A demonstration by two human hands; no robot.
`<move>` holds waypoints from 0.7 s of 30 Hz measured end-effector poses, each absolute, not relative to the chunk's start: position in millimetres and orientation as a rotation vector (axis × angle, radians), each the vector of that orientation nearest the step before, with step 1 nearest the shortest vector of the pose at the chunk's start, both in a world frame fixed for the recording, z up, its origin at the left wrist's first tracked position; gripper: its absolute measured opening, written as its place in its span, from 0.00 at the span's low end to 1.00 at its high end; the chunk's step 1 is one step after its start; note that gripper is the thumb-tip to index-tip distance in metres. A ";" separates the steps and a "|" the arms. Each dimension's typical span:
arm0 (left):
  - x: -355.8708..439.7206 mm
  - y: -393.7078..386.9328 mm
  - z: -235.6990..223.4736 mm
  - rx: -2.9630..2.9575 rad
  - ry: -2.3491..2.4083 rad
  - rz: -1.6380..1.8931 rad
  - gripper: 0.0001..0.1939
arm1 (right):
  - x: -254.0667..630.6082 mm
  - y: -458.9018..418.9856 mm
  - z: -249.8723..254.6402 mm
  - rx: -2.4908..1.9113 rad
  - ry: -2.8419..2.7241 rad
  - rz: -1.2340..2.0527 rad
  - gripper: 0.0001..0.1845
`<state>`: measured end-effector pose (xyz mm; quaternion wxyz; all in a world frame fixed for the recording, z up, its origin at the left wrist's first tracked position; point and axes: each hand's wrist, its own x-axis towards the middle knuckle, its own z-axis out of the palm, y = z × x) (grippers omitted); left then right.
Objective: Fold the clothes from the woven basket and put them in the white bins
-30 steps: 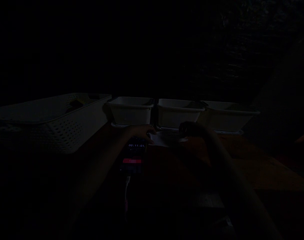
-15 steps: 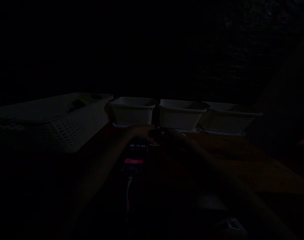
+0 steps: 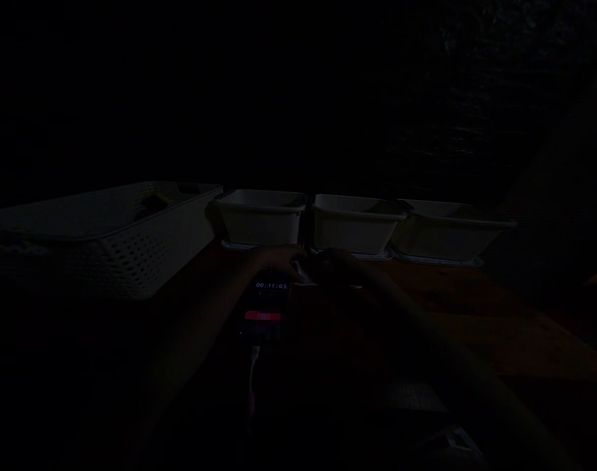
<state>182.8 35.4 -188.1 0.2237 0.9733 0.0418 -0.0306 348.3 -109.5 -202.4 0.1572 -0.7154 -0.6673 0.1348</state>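
The scene is very dark. My left hand and my right hand come together at the middle of the wooden table, in front of the tubs. Their fingers look bent inward and closed around a small pale thing, whose kind I cannot make out. A thin light edge shows below my right hand. Just under my left wrist lies a phone with a lit timer and a red bar, and a pale cable runs from its lower end.
A white perforated basket stands at left with something dark inside. Three pale tubs, the left one, the middle one and the right one, stand in a row beyond my hands. Pale flat items lie at the lower right.
My right hand has shifted slightly, and more of the pale thing shows between my hands. The phone's timer has advanced. The basket and tubs stay put.
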 end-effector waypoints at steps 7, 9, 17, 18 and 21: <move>181.3 32.3 -186.6 2.711 0.152 -0.097 0.28 | 351.1 -109.6 -193.4 -2.177 -1.925 0.393 0.16; 180.9 32.0 -187.0 2.721 0.182 -0.077 0.29 | 353.4 -113.9 -188.4 -2.218 -1.905 0.374 0.18; 179.9 32.6 -187.8 2.681 0.205 -0.077 0.32 | 367.3 -123.4 -181.7 -2.246 -1.889 0.380 0.16; 179.9 32.3 -187.6 2.674 0.200 -0.077 0.31 | 370.3 -123.2 -183.0 -2.240 -1.881 0.394 0.15; 179.8 31.2 -187.3 2.651 0.205 -0.087 0.32 | 380.7 -123.7 -186.3 -2.231 -1.850 0.448 0.14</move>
